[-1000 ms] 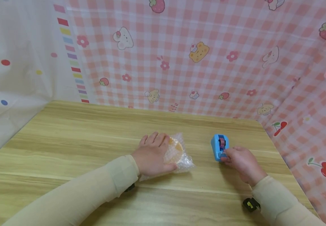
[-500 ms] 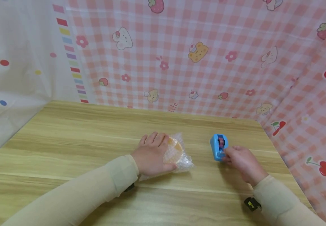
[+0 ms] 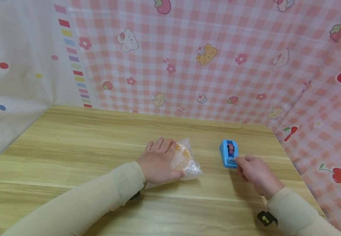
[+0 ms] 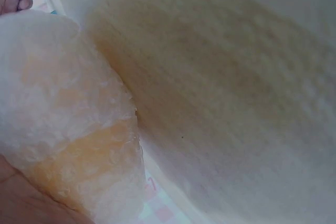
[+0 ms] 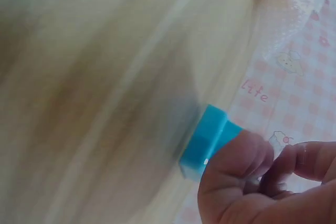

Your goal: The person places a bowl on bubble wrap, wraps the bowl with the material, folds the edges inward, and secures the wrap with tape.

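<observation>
My left hand (image 3: 159, 162) lies with fingers spread on a bubble-wrapped package (image 3: 183, 159). A round orange-yellow thing shows through the clear wrap; in the left wrist view the package (image 4: 79, 114) fills the left side. Over on the right stands a small blue tape dispenser (image 3: 225, 157) with a pinkish tape roll (image 3: 230, 149) in it. My right hand (image 3: 257, 173) is at the dispenser's front end, thumb and forefinger pinching the end of the tape there. In the right wrist view the thumb partly hides the dispenser (image 5: 205, 140).
Both hands work over a wood-grain table (image 3: 78, 144). A pink checked cloth (image 3: 182, 39) hangs behind it and along the right side, a white dotted one (image 3: 16, 88) at the left. Dark wrist camera mounts (image 3: 266, 218) sit under the sleeves.
My right hand has drawn back slightly from the dispenser, towards me, and more of the dispenser's front end shows. The left hand stays in place on the package.
</observation>
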`<state>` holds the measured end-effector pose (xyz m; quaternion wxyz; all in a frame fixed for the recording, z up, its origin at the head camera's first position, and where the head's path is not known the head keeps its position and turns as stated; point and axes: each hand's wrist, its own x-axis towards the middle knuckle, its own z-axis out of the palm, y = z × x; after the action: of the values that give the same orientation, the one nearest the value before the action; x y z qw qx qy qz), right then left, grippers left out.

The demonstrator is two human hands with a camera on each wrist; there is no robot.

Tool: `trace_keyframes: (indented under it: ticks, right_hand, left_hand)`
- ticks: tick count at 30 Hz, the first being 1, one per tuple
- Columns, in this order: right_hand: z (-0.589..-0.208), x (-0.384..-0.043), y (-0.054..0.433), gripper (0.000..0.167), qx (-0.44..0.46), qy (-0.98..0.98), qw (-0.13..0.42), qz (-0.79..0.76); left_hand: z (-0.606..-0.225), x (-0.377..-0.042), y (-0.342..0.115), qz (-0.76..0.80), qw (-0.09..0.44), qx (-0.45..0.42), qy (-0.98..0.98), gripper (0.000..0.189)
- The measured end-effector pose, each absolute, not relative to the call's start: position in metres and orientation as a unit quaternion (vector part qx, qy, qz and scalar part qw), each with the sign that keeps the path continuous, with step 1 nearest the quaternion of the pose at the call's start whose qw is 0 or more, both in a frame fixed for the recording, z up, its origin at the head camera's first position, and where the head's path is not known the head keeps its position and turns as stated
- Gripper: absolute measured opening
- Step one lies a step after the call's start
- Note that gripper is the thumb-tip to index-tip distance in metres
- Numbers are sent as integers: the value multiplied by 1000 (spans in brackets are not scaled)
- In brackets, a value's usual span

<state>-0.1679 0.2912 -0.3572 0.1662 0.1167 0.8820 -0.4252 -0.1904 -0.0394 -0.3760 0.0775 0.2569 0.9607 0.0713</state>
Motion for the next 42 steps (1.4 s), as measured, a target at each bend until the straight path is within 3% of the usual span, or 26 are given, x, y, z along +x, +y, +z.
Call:
trace_keyframes:
  ticks: [10,28,42]
  right_hand:
    - [-372,-168,300,44,148,830,202,-499]
    - [-377,-175,308,43,148,842,257,-451]
    - [-373,-177,313,50,123,873,236,-409]
  left_hand:
    - [-380,-193,-39,74,79,256,961,110]
    - [-376,-189,-40,63,68,260,961,108]
    - [-375,-189,-40,62,69,259,962,108]
